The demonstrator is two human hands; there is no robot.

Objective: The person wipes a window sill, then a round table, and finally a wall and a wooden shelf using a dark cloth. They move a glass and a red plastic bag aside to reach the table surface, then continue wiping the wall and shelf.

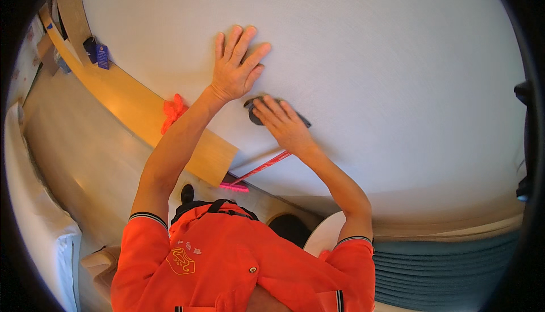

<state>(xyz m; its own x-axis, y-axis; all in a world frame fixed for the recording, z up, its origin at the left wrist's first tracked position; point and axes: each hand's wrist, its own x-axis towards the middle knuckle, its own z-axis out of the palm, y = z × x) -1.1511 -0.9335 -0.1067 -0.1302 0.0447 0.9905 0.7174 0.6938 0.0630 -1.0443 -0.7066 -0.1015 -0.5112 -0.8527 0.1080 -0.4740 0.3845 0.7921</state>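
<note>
My left hand (236, 71) rests palm down on the pale wall (374, 65), fingers spread and nothing in them. Lower and to its right, my right hand (287, 128) presses a dark grey cloth (256, 117) flat against the same wall. Parts of the cloth stick out past the fingertips and beside the hand; the rest is covered by the palm. Below my right wrist leans the red handle (264, 166) of a broom with pink bristles (234, 187).
A wooden ledge (132, 103) along the wall bears a bright orange-red cloth (173, 111) and a dark container (90, 49) with a blue tag (102, 56). A round white tabletop (325, 232) stands near my right elbow, with teal pleated fabric (443, 273) farther right.
</note>
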